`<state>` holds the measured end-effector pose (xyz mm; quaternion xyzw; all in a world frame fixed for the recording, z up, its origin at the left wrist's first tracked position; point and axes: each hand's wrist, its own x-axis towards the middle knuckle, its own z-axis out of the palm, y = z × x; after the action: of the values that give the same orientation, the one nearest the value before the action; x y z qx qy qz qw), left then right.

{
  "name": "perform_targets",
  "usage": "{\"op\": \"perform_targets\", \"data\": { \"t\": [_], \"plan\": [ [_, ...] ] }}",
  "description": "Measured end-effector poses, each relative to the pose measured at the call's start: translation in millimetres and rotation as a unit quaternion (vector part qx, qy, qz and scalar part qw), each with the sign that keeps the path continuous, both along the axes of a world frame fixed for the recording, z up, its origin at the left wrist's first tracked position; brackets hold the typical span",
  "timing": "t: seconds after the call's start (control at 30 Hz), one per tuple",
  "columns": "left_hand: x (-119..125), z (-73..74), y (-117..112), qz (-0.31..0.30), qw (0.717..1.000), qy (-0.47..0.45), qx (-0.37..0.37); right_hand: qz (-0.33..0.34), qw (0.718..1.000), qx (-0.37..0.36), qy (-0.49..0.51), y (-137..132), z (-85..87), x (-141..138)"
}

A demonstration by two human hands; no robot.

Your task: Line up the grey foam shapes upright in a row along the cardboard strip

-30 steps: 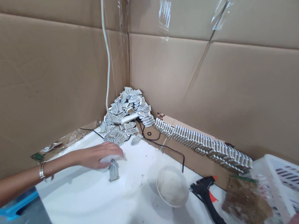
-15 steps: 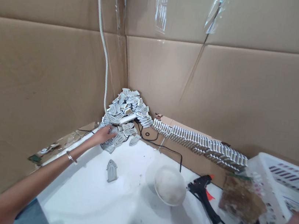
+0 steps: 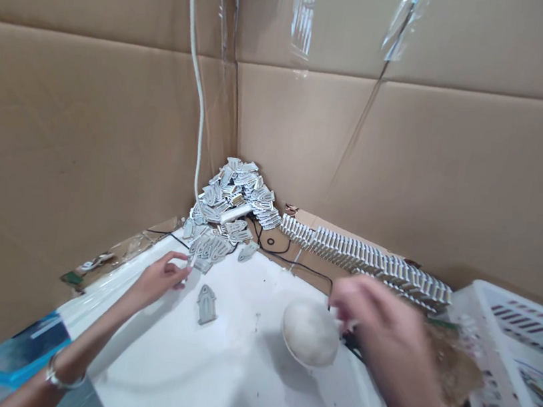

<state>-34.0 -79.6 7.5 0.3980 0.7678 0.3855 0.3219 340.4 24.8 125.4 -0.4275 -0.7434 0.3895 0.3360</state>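
Observation:
My left hand (image 3: 157,276) hovers over the white table (image 3: 208,370), just in front of a heap of small grey flat pieces (image 3: 228,205) in the corner. Its fingertips are pinched together near a pale bit that I cannot make out. A single grey house-shaped piece (image 3: 207,303) lies flat on the table just right of that hand. My right hand (image 3: 378,323) is smeared by motion above the right rim of a white bowl (image 3: 308,333), and its fingers cannot be read. It covers the black glue gun seen earlier.
Cardboard walls close the back and left. A row of grey pieces (image 3: 369,258) stands on a cardboard strip at the back. A white plastic basket (image 3: 521,333) sits far right, a brown lump (image 3: 456,381) beside it. A white cable (image 3: 195,78) hangs down the corner.
My left hand reached from the lone piece up to the heap, then drew back with fingers pinched. My right hand swept in from the right edge to above the bowl.

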Motion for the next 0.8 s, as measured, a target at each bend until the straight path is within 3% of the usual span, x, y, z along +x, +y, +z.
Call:
{"op": "perform_targets", "data": {
  "t": [0.1,0.17,0.27,0.33,0.47,0.63,0.8],
  "plan": [
    [22,-10.5,-23,0.067,0.990,-0.122,0.020,0.121,0.986,-0.088,-0.070,-20,-38.3,-79],
    [36,-13.7,-31,0.098,0.979,-0.175,0.043,0.150,0.978,-0.117,-0.088,-27,-72.7,-116],
    [49,-15.5,-36,0.111,0.961,-0.241,0.076,0.177,0.958,-0.204,-0.099,-25,-116.3,-144],
    [54,-15.7,-36,0.103,0.952,-0.276,0.086,0.185,0.948,-0.248,-0.069,-21,-133.4,-149],
    [61,-16.5,-29,0.077,0.942,-0.316,0.078,0.193,0.923,-0.332,0.036,-22,-145.3,-145],
    [68,-23.1,-2,0.005,0.948,-0.311,0.075,0.114,0.881,-0.439,0.131,-25,-145.4,-132],
    [67,-13.8,41,-0.147,0.960,-0.226,0.075,0.046,0.835,-0.494,0.238,-29,-141.7,-121]
  ]
}}
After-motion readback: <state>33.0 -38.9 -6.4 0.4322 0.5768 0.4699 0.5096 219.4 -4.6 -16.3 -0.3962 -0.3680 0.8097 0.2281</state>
